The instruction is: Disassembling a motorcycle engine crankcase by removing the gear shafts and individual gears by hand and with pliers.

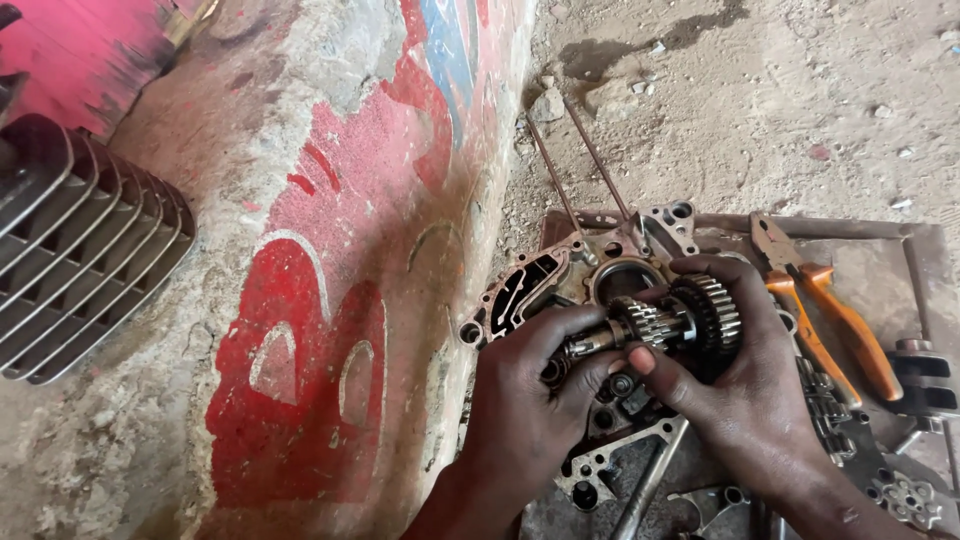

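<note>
Left hand (535, 385): closed on gear shaft (650, 325)
Right hand (735, 375): gripping gears
Below: crankcase (530, 290)
3 o'clock: pliers (825, 310)
9 o'clock: painted wall (330, 300), finned cylinder (70, 250)

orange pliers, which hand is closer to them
Right. The right hand grips the gear shaft just beside the orange pliers, almost reaching their handles. The left hand holds the shaft's other end, farther away on the wall side.
</note>
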